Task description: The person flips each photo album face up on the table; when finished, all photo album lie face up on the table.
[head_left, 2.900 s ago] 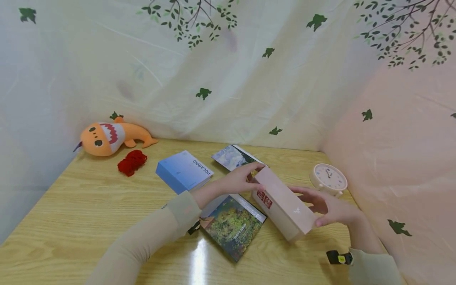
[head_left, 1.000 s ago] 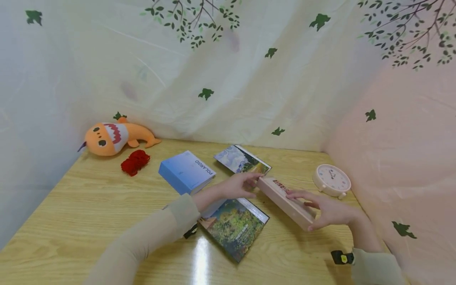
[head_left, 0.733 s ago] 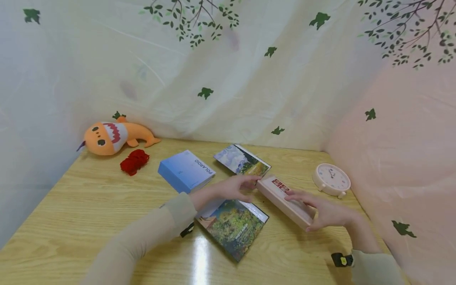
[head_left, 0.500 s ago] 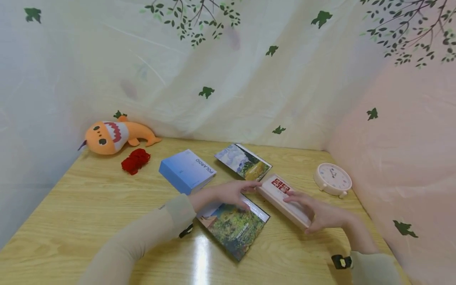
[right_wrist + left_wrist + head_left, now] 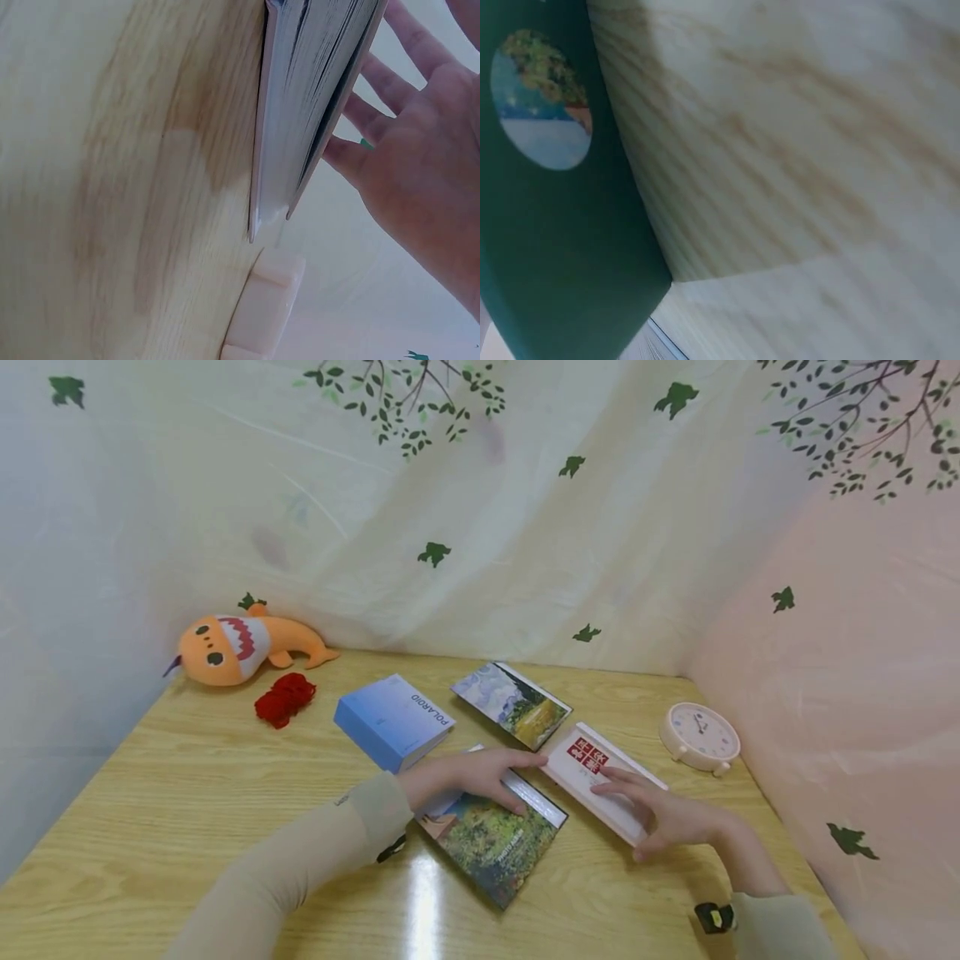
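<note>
In the head view a pink hardcover book [image 5: 582,781] with red characters on its cover lies at the table's centre right. My left hand [image 5: 480,774] hangs over the dark flowered album [image 5: 498,852], its index fingertip at the pink book's left end and its fingers extended. Fingertips of my right hand [image 5: 671,814] rest on the pink cover, the thumb at its near right corner. Seen from the right wrist, the same book's page edges [image 5: 300,112] face the camera, with my right fingers fairly straight along the upper cover. The left wrist view shows a dark green album side [image 5: 562,232] and no hand.
Behind lies a second painted album [image 5: 517,702]. A blue POLAROID box or album [image 5: 393,718] stands left of it. Red yarn [image 5: 286,699] and an orange plush shark [image 5: 232,647] sit at the far left. A pink clock [image 5: 701,737] is by the right edge.
The pink book has turned from standing on its side to lying with its characters facing up. My left hand has let go of its far end and drawn slightly back and down over the flowered album.
</note>
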`<state>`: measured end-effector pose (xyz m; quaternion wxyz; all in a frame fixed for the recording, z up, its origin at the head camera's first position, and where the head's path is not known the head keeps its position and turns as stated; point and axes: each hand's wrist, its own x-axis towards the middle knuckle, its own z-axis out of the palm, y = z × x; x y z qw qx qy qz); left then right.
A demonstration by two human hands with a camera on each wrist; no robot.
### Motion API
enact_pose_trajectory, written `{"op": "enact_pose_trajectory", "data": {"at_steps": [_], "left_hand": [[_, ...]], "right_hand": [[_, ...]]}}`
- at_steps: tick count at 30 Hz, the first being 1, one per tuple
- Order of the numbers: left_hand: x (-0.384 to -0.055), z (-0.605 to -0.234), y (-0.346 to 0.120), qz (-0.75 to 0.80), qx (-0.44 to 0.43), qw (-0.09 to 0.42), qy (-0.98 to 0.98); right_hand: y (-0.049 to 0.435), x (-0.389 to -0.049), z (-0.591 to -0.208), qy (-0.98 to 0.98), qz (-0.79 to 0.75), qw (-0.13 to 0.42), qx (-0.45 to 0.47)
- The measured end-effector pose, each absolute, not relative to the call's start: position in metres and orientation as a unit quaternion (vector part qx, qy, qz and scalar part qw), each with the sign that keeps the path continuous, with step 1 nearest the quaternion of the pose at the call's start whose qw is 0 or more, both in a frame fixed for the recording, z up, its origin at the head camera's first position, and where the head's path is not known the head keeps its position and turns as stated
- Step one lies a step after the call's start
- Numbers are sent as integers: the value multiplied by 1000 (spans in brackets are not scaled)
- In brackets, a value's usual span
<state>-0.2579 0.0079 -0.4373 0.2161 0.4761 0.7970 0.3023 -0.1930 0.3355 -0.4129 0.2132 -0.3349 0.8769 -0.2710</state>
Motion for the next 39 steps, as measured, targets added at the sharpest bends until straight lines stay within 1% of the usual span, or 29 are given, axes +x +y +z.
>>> {"op": "enact_pose_trajectory", "data": {"at_steps": [4, 8, 11, 16, 19, 25, 30, 32, 36, 39], "left_hand": [[-259, -438, 8, 286, 483, 212, 800], [-260, -439, 10, 267, 485, 210, 806], [-260, -438, 11, 257, 480, 217, 810], [-259, -434, 13, 253, 465, 229, 817], [-259, -433, 15, 252, 455, 237, 820], [-258, -436, 19, 251, 454, 235, 822], [-257, -436, 19, 243, 464, 213, 825], [-254, -433, 16, 240, 468, 203, 826], [-246, -419, 1, 241, 466, 184, 831], [-241, -405, -15, 243, 451, 157, 844]], "right_hand": [[331, -194, -413, 881, -269, 217, -322], [322, -198, -416, 898, -246, 191, -311], [316, -202, -419, 911, -216, 158, -312], [308, -206, -423, 929, -160, 124, -310], [306, -207, -423, 933, -147, 122, -305], [310, -216, -422, 936, -139, 134, -295], [315, -223, -420, 931, -147, 163, -293], [314, -224, -417, 931, -134, 167, -295], [306, -227, -401, 934, -144, 144, -295], [294, -228, -380, 930, -175, 115, -301]]}}
